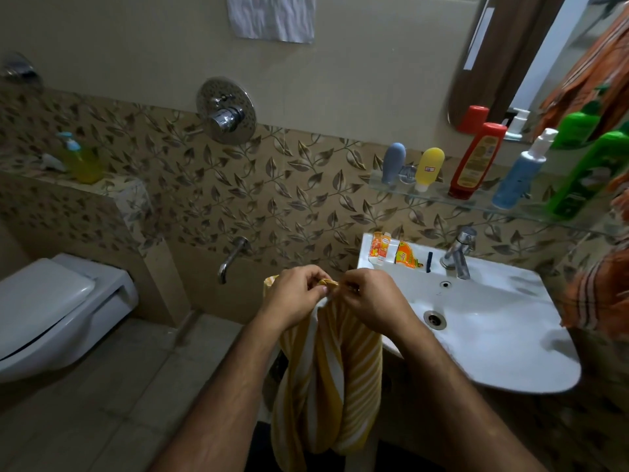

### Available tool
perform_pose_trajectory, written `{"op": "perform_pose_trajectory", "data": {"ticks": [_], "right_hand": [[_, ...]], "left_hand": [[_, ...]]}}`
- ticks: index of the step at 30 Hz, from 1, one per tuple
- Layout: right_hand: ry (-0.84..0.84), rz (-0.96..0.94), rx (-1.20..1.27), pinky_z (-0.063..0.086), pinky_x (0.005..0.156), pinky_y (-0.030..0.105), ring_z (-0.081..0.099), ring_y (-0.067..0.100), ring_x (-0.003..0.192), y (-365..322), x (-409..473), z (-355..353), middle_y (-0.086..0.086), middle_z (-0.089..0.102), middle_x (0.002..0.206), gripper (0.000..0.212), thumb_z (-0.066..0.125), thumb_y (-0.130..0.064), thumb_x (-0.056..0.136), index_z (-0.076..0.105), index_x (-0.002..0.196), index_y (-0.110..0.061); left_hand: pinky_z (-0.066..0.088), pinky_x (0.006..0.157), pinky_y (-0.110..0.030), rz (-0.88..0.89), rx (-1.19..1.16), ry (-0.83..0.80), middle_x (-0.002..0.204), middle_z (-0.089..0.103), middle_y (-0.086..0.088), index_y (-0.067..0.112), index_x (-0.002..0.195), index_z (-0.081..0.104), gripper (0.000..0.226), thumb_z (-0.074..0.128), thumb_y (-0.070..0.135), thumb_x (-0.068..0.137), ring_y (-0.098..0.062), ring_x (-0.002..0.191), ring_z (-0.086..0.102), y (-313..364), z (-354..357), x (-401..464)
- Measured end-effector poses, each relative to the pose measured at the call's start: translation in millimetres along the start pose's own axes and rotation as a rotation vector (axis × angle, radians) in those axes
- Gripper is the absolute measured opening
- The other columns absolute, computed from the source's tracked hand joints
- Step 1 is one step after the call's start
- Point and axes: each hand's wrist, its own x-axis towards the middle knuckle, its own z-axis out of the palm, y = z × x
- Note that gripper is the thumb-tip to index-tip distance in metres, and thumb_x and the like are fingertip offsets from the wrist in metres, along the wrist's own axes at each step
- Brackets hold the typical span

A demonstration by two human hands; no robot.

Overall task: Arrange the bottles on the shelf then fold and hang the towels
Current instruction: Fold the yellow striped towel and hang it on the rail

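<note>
We have the yellow-and-white striped towel (326, 379) pinched at its top edge by both hands, held in front of us just left of the white washbasin (503, 335). Our left hand (294, 299) is closed on one corner, our right hand (369, 301) is closed on the corner next to it, and the two almost touch. The rest of the cloth hangs below our hands in two loose lobes, between our forearms.

The likeliest slip, as we judge it, is a mismatched fold: the corners look bunched between our fingertips, so the edges may not line up, and the hanging lobes could twist. If either pinch loosens, the towel drops to the floor below our hands. Swinging the cloth to the right could drag it into the wet basin or knock the orange sachets (394, 253) on its rim.

Up and to the right of our right hand, the bottles stand in a row on the glass shelf (483, 204): blue-grey, yellow, red, blue, green. A careless lift of the towel could brush them off.
</note>
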Motion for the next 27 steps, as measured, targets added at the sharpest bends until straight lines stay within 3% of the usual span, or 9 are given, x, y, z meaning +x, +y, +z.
{"op": "perform_pose_trajectory", "data": {"ticks": [3, 6, 11, 16, 20, 27], "right_hand": [[-0.228, 0.181, 0.16, 0.047, 0.066, 0.032, 0.062, 0.018, 0.078, 8.7, -0.5, -4.2, 0.004, 0.066, 0.08, 0.027, 0.071, -0.039, 0.087, 0.07, 0.09, -0.012], [-0.397, 0.265, 0.311, 0.056, 0.083, 0.039, 0.069, 0.02, 0.088, 19.7, -7.2, -9.2, 0.006, 0.072, 0.092, 0.024, 0.073, -0.036, 0.086, 0.071, 0.091, -0.013], [-0.267, 0.312, 0.425, 0.058, 0.08, 0.038, 0.071, 0.019, 0.084, 26.5, -12.4, -14.7, 0.004, 0.074, 0.085, 0.016, 0.077, -0.03, 0.083, 0.074, 0.086, -0.015], [-0.233, 0.382, 0.495, 0.054, 0.06, 0.027, 0.069, 0.012, 0.07, 27.2, -17.3, -19.7, 0.001, 0.074, 0.075, 0.009, 0.081, -0.024, 0.079, 0.075, 0.079, -0.017], [-0.245, 0.435, 0.522, 0.059, 0.076, 0.035, 0.072, 0.016, 0.079, 29.6, -15.9, -23.9, 0.004, 0.076, 0.082, 0.005, 0.08, -0.02, 0.08, 0.075, 0.08, -0.018], [-0.203, 0.424, 0.594, 0.058, 0.077, 0.036, 0.072, 0.02, 0.085, 29.9, -13.6, -33.6, 0.005, 0.076, 0.087, 0.004, 0.074, -0.021, 0.086, 0.075, 0.083, -0.02]], "left_hand": [[0.036, 0.062, -0.014, 0.014, 0.089, 0.136, 0.078, 0.065, 0.012, 0.028, 0.095, 0.071, 0.012, 0.065, 0.021, 0.088, -0.005, 0.075, 0.057, 2.2, -5.1, 1.1], [0.037, 0.069, -0.019, 0.013, 0.101, 0.216, 0.086, 0.069, 0.006, 0.026, 0.099, 0.071, 0.013, 0.064, 0.021, 0.089, -0.008, 0.079, 0.056, 0.3, -13.7, 5.7], [0.037, 0.071, -0.02, -0.015, 0.135, 0.24, 0.082, 0.065, 0.009, 0.027, 0.098, 0.071, 0.013, 0.064, 0.02, 0.089, -0.008, 0.08, 0.055, -5.0, -23.8, 9.9], [0.039, 0.072, -0.02, -0.032, 0.14, 0.263, 0.083, 0.067, 0.007, 0.026, 0.097, 0.072, 0.012, 0.065, 0.02, 0.089, -0.008, 0.079, 0.055, -15.0, -33.2, 9.7], [0.041, 0.07, -0.022, -0.042, 0.144, 0.259, 0.074, 0.06, 0.011, 0.026, 0.094, 0.072, 0.012, 0.066, 0.019, 0.087, -0.011, 0.078, 0.059, -18.8, -35.8, 10.5], [0.049, 0.071, -0.026, -0.052, 0.136, 0.244, 0.076, 0.065, 0.01, 0.027, 0.091, 0.072, 0.011, 0.067, 0.019, 0.086, -0.013, 0.078, 0.062, -27.0, -35.3, 13.2]]}}
